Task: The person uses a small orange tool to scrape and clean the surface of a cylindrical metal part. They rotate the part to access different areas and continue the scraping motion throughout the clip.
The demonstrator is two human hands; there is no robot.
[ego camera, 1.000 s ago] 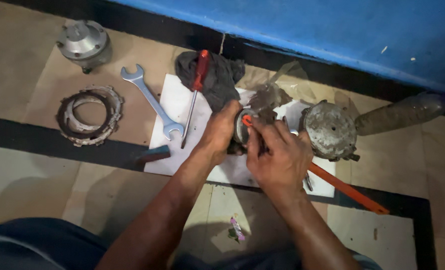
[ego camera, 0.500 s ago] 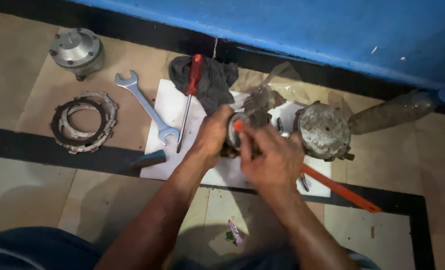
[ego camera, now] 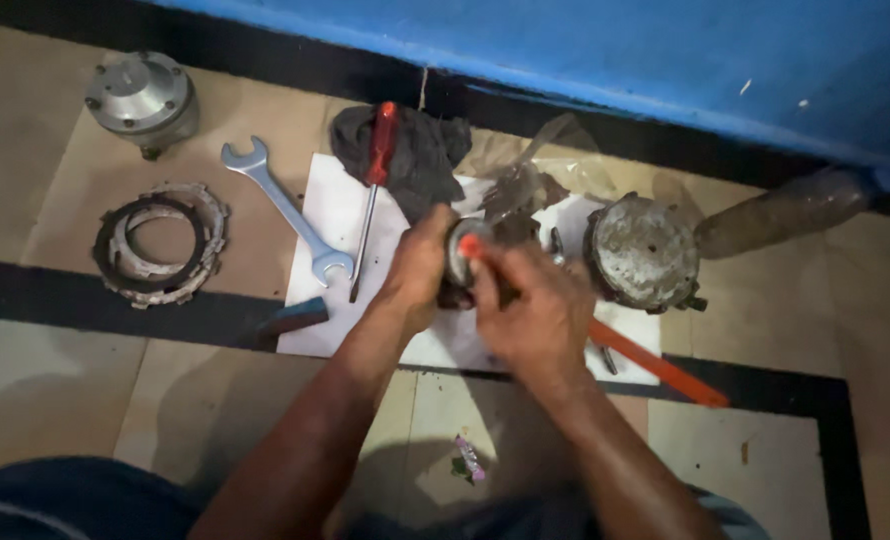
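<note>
Both hands met over a white sheet (ego camera: 340, 215) on the tiled floor. In the head view, the left hand (ego camera: 417, 268) was wrapped around a small round metal part (ego camera: 457, 255) and held it just above the sheet, near its middle. The right hand (ego camera: 530, 310) was clenched on an orange-tipped tool (ego camera: 471, 246) whose tip touched the face of that part.

Close on the left lay a red-handled screwdriver (ego camera: 373, 180), its handle resting on a dark rag (ego camera: 420, 160), and beside it an open-ended spanner (ego camera: 285, 210) half on the sheet. A dark block (ego camera: 295, 317) sat at the sheet's lower left corner. Farther left, well apart, lay a stack of clutch rings (ego camera: 160, 243) and a grey round housing (ego camera: 143, 98). Just right of the hands stood a dirty round casing (ego camera: 645, 252), with an orange flat bar (ego camera: 655, 365) running out from under the right wrist, and a dusty bottle (ego camera: 780, 212) lay against the wall. Crumpled clear plastic (ego camera: 535, 185) sat behind the part.

Open floor lay nearest the person, below the sheet, save for a small pink wrapper (ego camera: 468, 460). The blue wall (ego camera: 615, 50) and its black skirting closed off the far side.
</note>
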